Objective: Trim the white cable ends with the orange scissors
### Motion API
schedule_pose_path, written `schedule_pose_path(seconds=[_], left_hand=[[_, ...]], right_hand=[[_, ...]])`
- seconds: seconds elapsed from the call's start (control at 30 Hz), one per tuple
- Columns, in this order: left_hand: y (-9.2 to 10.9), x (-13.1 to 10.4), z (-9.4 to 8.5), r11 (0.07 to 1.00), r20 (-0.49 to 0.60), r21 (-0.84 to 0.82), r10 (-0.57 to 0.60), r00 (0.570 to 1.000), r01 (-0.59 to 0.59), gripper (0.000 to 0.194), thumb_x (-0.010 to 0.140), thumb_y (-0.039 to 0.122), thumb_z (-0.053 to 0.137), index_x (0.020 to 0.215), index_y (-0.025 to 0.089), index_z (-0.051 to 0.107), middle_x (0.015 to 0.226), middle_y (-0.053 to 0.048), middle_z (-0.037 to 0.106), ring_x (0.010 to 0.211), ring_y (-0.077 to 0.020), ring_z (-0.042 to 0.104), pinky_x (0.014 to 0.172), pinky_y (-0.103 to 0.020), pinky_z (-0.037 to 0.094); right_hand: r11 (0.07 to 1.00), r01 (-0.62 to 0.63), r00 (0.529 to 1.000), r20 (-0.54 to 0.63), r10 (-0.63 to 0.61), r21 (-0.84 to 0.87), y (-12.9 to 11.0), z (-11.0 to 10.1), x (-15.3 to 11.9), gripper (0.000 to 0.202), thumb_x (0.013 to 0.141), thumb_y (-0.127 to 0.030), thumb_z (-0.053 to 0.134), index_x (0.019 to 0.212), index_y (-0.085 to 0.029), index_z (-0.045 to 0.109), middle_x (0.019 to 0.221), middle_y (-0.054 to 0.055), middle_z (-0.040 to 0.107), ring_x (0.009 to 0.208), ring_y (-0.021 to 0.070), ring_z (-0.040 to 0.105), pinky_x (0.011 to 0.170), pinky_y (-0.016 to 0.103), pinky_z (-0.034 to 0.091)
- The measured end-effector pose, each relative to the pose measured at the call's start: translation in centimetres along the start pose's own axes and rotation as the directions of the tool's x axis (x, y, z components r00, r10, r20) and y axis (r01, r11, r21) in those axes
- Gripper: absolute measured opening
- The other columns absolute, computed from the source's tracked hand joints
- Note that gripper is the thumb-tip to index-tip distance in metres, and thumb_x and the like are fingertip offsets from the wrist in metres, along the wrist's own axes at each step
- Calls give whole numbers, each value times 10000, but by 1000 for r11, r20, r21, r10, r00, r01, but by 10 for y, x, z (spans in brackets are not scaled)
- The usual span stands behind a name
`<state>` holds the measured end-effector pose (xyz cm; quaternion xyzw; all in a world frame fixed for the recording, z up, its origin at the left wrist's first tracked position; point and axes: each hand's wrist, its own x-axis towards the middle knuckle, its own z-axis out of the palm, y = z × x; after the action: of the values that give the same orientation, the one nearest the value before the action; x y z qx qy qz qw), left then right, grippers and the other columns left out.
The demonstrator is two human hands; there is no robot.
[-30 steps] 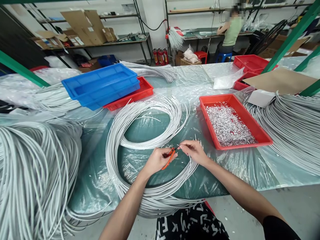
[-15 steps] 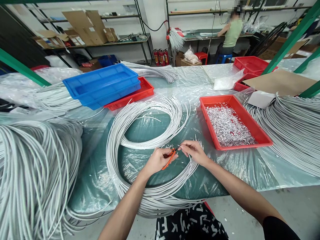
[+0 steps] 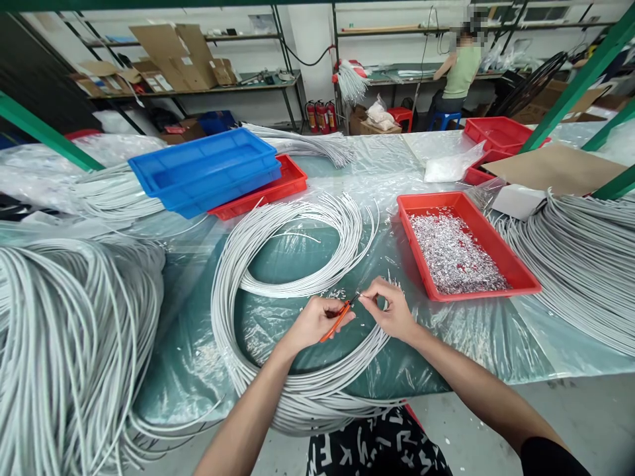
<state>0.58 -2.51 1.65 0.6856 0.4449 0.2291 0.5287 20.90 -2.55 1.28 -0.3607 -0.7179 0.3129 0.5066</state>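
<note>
In my left hand (image 3: 317,322) is a small pair of orange-handled pliers (image 3: 338,320), its dark jaws pointing up and right. My right hand (image 3: 389,307) has thumb and forefinger pinched at the jaw tips, on what looks like the end of a grey cable; the fingers hide most of it. Under both hands lies a large coil of grey cable (image 3: 322,383), with cut ends showing behind the right hand. Another coil (image 3: 292,285) overlaps it on the far side. Tiny pale pieces (image 3: 337,293) are scattered just beyond the pliers.
Right of my hands stands a red tray (image 3: 476,294) of small shiny pieces. Blue trays (image 3: 203,165) rest on a red one (image 3: 262,198) at back left. Cable heaps (image 3: 74,350) (image 3: 585,264) flank the plastic-covered table (image 3: 188,330). A person (image 3: 459,73) sits at a far bench.
My right hand has shifted slightly, its thumb and forefinger now forming a rounder pinch by the pliers' tips. The pliers stay in my left hand. The view has tilted a little.
</note>
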Motion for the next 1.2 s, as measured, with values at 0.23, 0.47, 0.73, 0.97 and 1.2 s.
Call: schedule_pose_path(seconds=[0.23,0.47,0.73,0.97,1.2], left_hand=[[-5,2,0,999,-6,-11,-39,999,39,401,855,442,622,622,143,492,545,32,519,431,-78,502,422,-174,367],[-5,2,-2,997,-19,73,30,999,-29,408,866,433,604,610,145,470,548,42,430,502,-74,410,474,-187,300],[0,3,-5,974,1,186,129,992,-127,414,877,443,591,632,135,466,624,48,334,599,-78,280,542,-205,241],[3,3,-5,961,6,224,164,986,-161,393,871,431,603,643,136,479,646,42,367,617,-89,305,568,-211,264],[3,3,-5,956,-1,213,205,979,-200,355,858,395,632,659,140,487,662,40,388,625,-93,326,583,-208,282]], right_hand=[[922,177,980,-29,-199,-345,6,5,-2,177,930,-130,510,777,-198,567,631,0,523,601,153,426,624,297,356],[997,-78,987,136,81,-30,7,-5,0,251,981,-289,466,813,-179,618,693,22,560,641,151,504,600,272,376],[572,-611,777,554,299,548,18,-7,6,342,870,-427,649,693,-136,625,544,-42,455,491,101,454,513,243,379],[303,-728,685,676,273,615,19,-5,5,330,816,-341,728,620,-141,554,546,-46,451,488,86,415,511,243,397],[279,-732,680,686,259,621,16,-2,5,389,816,-353,725,587,-164,473,525,-67,390,463,78,366,512,251,385]])
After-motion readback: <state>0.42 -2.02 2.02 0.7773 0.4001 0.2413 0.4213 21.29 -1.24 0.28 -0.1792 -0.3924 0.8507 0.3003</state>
